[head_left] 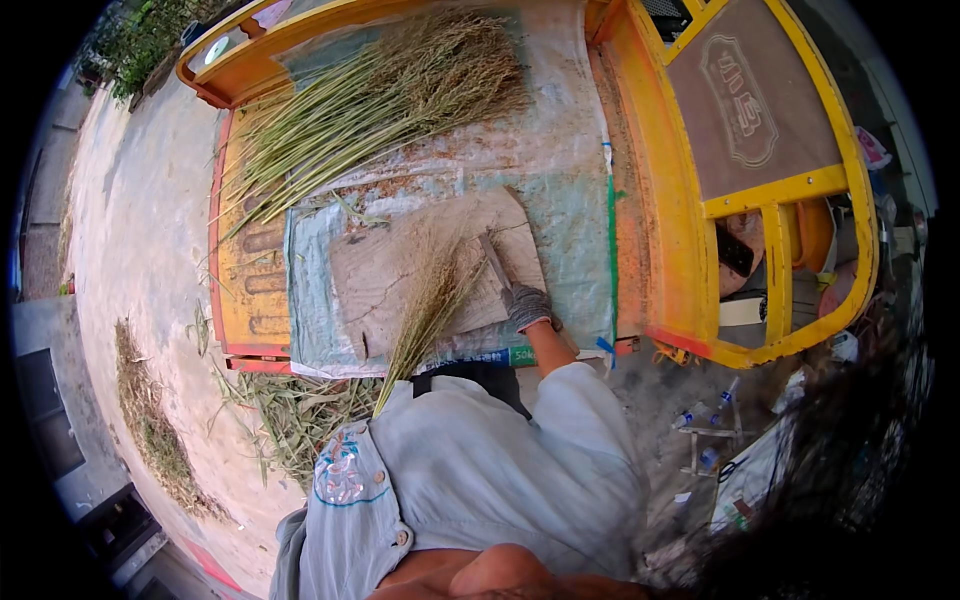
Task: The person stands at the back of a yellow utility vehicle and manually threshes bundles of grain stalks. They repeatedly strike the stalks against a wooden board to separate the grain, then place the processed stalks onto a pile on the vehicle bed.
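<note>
Bunch of seed-headed stalks (422, 305) is laid slantwise over the board (370, 290); seed heads are spread over the board's middle, stems are run down past its near edge to the front of the light-blue shirt (500, 450). Narrow dark strip-like tool (495, 261) is held just right of the seed heads, over the board's right part; contact with the heads cannot be confirmed. Tool's near end is gripped by the right hand (527, 306), gloved in grey, fingers closed around it. Left hand is out of view; its finger state cannot be told.

Board is wooden, crack-lined, corner cut at the far right, and is set on a pale-blue woven sheet (582, 250). Larger pile of stalks (330, 130) is placed on the sheet beyond the board, stems pointed left, brown seed heads right. Loose brown bits are scattered between pile and board. Sheet is spread over the bed of a yellow cart (690, 240); a brown panel (755, 100) is framed by yellow rails at right. Leafy stalks (300, 420) are heaped on the ground below the cart's near-left corner.
</note>
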The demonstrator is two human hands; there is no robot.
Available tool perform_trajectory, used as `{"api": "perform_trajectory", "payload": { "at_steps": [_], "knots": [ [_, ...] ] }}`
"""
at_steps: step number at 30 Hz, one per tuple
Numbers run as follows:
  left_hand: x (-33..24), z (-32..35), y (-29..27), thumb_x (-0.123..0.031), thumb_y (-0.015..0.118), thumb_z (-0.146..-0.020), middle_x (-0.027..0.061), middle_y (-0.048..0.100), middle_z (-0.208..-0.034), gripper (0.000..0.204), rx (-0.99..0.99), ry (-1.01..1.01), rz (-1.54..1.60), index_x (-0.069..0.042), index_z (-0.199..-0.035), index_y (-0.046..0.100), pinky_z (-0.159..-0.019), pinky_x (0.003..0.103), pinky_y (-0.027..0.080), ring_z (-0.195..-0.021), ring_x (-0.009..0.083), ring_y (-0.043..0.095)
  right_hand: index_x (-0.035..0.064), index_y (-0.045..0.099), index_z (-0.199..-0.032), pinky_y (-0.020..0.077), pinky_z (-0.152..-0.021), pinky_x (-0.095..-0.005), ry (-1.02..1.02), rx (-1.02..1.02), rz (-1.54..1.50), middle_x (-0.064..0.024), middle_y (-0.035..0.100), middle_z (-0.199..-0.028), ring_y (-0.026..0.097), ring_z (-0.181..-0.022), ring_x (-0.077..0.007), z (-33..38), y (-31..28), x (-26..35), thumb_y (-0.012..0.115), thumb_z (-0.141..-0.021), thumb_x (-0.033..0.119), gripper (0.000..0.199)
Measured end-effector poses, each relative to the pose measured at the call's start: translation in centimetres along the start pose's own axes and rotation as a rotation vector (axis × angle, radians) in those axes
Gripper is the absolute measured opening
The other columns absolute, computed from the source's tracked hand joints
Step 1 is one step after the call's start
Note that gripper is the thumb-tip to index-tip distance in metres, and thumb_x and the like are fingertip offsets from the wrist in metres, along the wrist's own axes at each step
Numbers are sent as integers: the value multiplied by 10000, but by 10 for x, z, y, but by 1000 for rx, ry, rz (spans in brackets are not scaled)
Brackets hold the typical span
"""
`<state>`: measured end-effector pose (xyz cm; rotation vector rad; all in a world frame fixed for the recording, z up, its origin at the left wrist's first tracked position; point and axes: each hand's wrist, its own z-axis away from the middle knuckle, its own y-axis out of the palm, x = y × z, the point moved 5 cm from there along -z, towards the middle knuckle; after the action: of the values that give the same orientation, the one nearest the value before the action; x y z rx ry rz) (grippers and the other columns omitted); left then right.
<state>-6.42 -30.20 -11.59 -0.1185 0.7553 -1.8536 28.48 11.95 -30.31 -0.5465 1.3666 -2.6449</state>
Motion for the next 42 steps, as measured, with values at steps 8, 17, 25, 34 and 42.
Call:
{"api": "perform_trajectory", "payload": {
  "at_steps": [8,17,25,34,42],
  "knots": [
    [11,11,-17,-335,650,-790,168,643,-855,405,-39,-7,11,-78,-1094,579,-693,403,480,-770,311,625,82,602,-973,459,-793,-459,22,33,-23,-185,641,-935,611,-904,-351,-10,-16,-3,436,-877,435,401],
    [-50,-56,-13,-351,651,-795,169,646,-823,408,-231,268,87,-77,-1089,581,-674,405,481,-743,308,628,63,594,-1074,439,-854,-473,78,-30,-171,-221,612,-1013,578,-969,-381,-18,7,-16,413,-873,468,487],
    [-95,-156,99,-285,529,-830,194,602,-875,359,-232,-78,-527,-146,-1152,453,-651,505,471,-775,371,617,47,612,-961,456,-701,-497,241,-429,-395,-257,607,-823,581,-771,-432,34,-33,-12,471,-860,435,425],
    [-131,-164,72,-324,562,-781,164,635,-919,298,-91,0,-499,-114,-991,554,-696,476,481,-831,350,620,82,615,-996,475,-774,-464,-407,269,13,-185,645,-927,624,-875,-342,37,19,102,419,-881,425,412],
    [-116,-170,77,-302,598,-765,171,632,-801,265,-188,137,-504,-83,-905,546,-653,481,482,-767,352,622,56,589,-990,488,-713,-465,154,-96,-7,-196,641,-887,622,-825,-368,-37,-79,-7,402,-904,402,403]
  ]
}}
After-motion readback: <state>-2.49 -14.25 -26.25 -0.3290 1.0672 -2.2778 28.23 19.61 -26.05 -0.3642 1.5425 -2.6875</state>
